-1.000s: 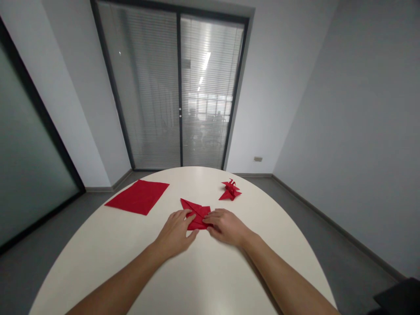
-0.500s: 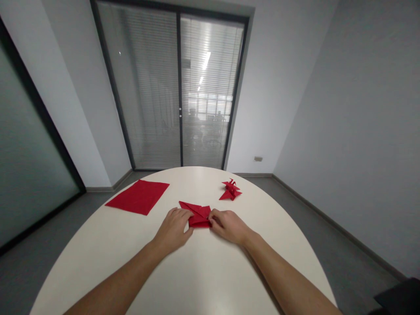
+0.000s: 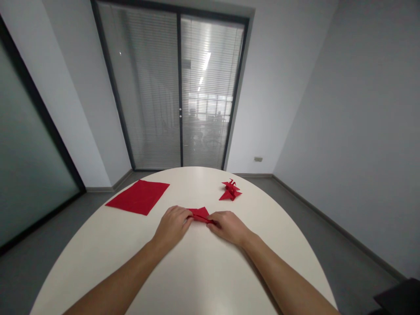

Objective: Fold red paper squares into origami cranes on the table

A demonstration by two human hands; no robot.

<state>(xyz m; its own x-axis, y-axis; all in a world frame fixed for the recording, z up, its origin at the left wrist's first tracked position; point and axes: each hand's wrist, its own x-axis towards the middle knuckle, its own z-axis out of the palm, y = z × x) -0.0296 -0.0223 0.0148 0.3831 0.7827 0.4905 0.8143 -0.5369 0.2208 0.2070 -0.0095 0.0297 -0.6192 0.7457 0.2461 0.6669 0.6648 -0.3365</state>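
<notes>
Between my hands, at the middle of the table, is a partly folded piece of red paper (image 3: 201, 213). My left hand (image 3: 174, 223) pinches its left end, thumb in front and fingers behind. At the right end, my right hand (image 3: 227, 225) grips the paper's near edge between thumb and fingers. That near edge is raised in a narrow fold, and a pointed flap shows behind it. My fingers cover both ends of the paper.
A flat sheet of red paper (image 3: 139, 197) lies at the table's back left. Folded red paper cranes (image 3: 231, 190) sit at the back right. The round white table (image 3: 197, 271) has a curved edge, with a glass partition (image 3: 157, 96) beyond.
The near part of the red paper has been lifted and folded, so less of it shows. My left hand has closed on its left end; my right hand has shifted slightly.
</notes>
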